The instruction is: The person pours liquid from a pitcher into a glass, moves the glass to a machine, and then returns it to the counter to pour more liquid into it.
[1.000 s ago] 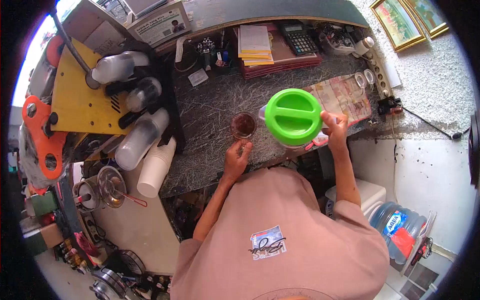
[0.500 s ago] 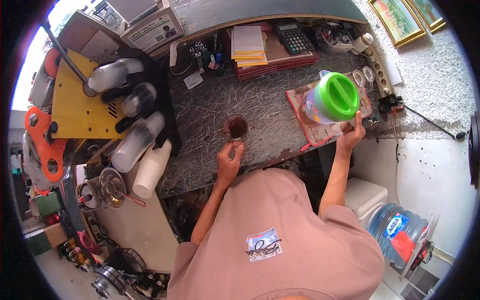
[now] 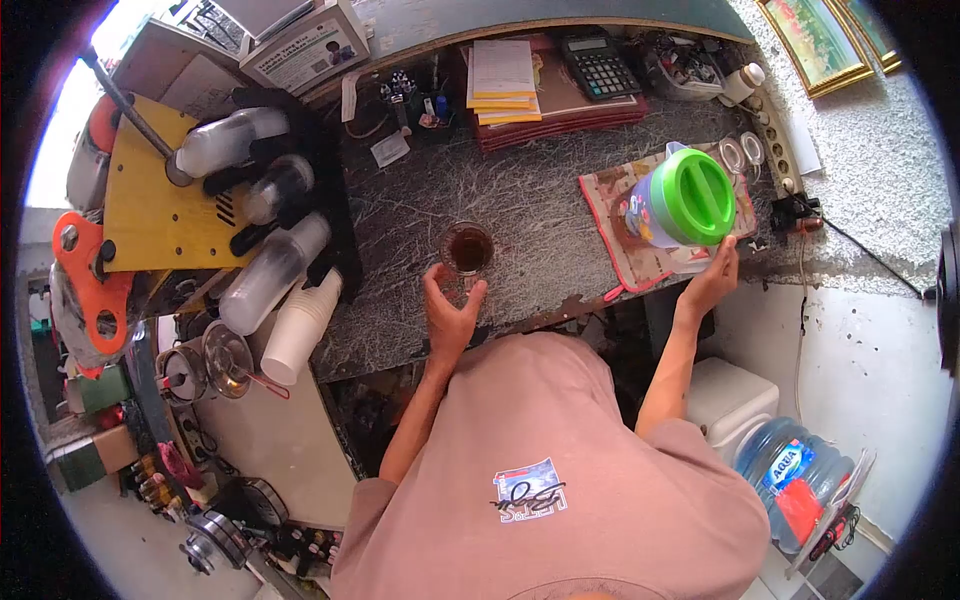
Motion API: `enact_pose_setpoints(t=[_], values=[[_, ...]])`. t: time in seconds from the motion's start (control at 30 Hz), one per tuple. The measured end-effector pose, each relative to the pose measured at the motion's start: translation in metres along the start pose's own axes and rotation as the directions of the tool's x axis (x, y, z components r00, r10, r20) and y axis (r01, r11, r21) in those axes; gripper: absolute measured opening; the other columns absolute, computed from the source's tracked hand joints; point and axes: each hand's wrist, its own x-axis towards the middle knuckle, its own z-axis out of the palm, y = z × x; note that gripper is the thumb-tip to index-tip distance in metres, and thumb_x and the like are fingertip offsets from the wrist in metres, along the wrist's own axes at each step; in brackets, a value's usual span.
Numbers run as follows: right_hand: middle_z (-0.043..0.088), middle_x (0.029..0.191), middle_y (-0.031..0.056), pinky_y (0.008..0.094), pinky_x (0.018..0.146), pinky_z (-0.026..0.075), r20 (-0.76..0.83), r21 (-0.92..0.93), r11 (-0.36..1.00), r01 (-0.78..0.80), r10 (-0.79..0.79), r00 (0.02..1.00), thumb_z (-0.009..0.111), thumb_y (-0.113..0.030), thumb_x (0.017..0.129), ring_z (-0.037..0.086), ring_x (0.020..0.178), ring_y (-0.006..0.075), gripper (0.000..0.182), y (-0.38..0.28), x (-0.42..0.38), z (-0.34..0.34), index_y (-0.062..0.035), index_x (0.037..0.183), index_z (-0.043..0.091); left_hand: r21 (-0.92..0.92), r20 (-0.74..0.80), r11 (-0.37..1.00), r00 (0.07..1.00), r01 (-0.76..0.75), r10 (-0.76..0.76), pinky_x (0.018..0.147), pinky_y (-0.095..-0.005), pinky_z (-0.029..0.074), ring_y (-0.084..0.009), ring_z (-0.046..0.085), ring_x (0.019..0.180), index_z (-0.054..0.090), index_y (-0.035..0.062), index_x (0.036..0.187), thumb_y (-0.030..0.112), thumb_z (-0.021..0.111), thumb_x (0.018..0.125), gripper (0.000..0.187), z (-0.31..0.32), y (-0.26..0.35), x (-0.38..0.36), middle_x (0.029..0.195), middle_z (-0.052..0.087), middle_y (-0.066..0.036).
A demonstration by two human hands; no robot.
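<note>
A clear glass mug (image 3: 468, 249) with dark brown liquid stands on the scratched dark counter. My left hand (image 3: 452, 315) is at its near side, thumb and fingers apart around the handle without closing on it. To the right, a translucent jug (image 3: 645, 212) with a flower print and a bright green lid (image 3: 698, 196) stands on a patterned, red-edged cloth (image 3: 620, 262). My right hand (image 3: 712, 283) is beside the jug's handle, its fingers stretched up close to the lid's edge. Whether those fingertips touch the jug is hard to tell.
Stacked plastic cups (image 3: 275, 275) and paper cups (image 3: 303, 328) stick out on the left. Papers (image 3: 503, 75), a calculator (image 3: 600, 68) and a container of small items (image 3: 683, 70) line the back. A power strip (image 3: 775, 150) runs along the right wall. A large water bottle (image 3: 790, 470) is lower right.
My left thumb and fingers have spread apart from the mug's handle, which they were pinching. My right fingers have straightened beside the jug. The whole view has shifted slightly.
</note>
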Motion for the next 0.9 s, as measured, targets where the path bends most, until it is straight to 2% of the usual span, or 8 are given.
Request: enact_pose_setpoints(t=[0.07,0.17,0.2,0.27,0.4,0.53,0.63,0.9], values=[[0.064,0.099,0.0092,0.0305,0.076,0.048,-0.045,-0.4,0.839,0.368,-0.419,0.907,0.064,-0.025,0.1,0.059,0.087,0.0166,0.027,-0.006,-0.004,-0.004,0.0018,0.102,0.063,0.03,-0.01,0.998,0.999,-0.054,0.054,0.098,-0.0438,0.047,-0.0315,0.054,0.121,0.037,0.0004,0.142,0.033,0.081,0.085,0.079,0.002,0.005,0.005,0.13,0.051,-0.019],[0.06,0.106,0.0117,0.0324,0.085,0.048,0.003,-0.545,0.642,0.539,-0.641,0.768,0.068,-0.019,0.096,0.058,0.094,0.0198,0.025,-0.051,-0.038,0.002,0.0017,0.107,0.058,0.068,-0.027,0.994,0.996,-0.083,0.085,0.103,-0.0444,0.044,-0.0342,0.05,0.129,0.031,-0.0002,0.147,0.03,0.084,0.081,0.089,0.001,0.024,0.012,0.139,0.047,-0.022],[0.061,0.102,0.0096,0.0329,0.083,0.048,0.095,-0.214,0.753,0.622,-0.618,0.781,0.07,-0.014,0.093,0.059,0.091,0.0195,0.018,-0.046,-0.047,0.007,-0.0012,0.101,0.06,0.07,-0.017,0.995,0.997,-0.068,0.07,0.107,-0.0447,0.043,-0.0355,0.048,0.132,0.029,-0.0004,0.149,0.029,0.086,0.079,0.094,0.0,0.029,0.016,0.143,0.044,-0.024],[0.062,0.1,0.0076,0.0334,0.083,0.048,0.446,-0.174,0.868,0.465,-0.351,0.823,0.07,-0.013,0.093,0.059,0.089,0.0191,0.015,-0.049,-0.079,0.033,-0.0033,0.1,0.061,0.105,-0.019,0.986,0.991,-0.126,0.129,0.108,-0.0449,0.042,-0.0367,0.047,0.134,0.029,0.0002,0.15,0.027,0.086,0.078,0.096,0.001,0.035,0.023,0.145,0.043,-0.025],[0.065,0.117,0.0096,0.0367,0.09,0.05,0.908,-0.141,0.942,0.303,0.001,0.418,0.077,-0.013,0.08,0.062,0.11,0.0242,0.048,0.023,-0.131,0.081,-0.0073,0.125,0.059,0.205,0.025,0.967,0.989,-0.15,0.148,0.109,-0.0458,0.044,-0.0397,0.05,0.132,0.029,0.0029,0.151,0.023,0.088,0.074,0.098,0.001,0.047,0.033,0.142,0.047,-0.025],[0.061,0.132,0.0175,0.043,0.103,0.048,0.984,-0.012,0.952,0.306,-0.044,0.174,0.076,-0.01,0.078,0.059,0.124,0.0352,0.066,0.081,-0.18,0.109,-0.0045,0.139,0.05,0.169,0.014,0.973,0.987,-0.159,0.159,0.103,-0.0458,0.049,-0.0401,0.057,0.125,0.034,0.0038,0.148,0.022,0.087,0.073,0.094,0.001,0.045,0.036,0.136,0.054,-0.024],[0.061,0.134,0.0169,0.0454,0.1,0.05,0.983,-0.12,0.965,0.234,0.083,0.161,0.075,-0.01,0.079,0.06,0.123,0.0364,0.063,0.056,-0.181,0.121,-0.0062,0.138,0.052,0.161,0.004,0.972,0.984,-0.174,0.175,0.097,-0.0452,0.053,-0.0395,0.062,0.117,0.039,0.0024,0.143,0.021,0.087,0.073,0.086,-0.003,0.047,0.038,0.129,0.06,-0.023],[0.063,0.129,0.0195,0.0455,0.096,0.052,0.991,-0.076,0.945,0.319,0.035,0.133,0.072,-0.012,0.08,0.063,0.117,0.0385,0.06,0.063,-0.208,0.151,-0.0067,0.137,0.052,0.121,-0.056,0.986,0.991,-0.115,0.122,0.097,-0.0409,0.053,-0.0336,0.066,0.114,0.045,0.0021,0.138,0.019,0.087,0.072,0.081,-0.033,0.043,0.05,0.124,0.065,-0.02]])
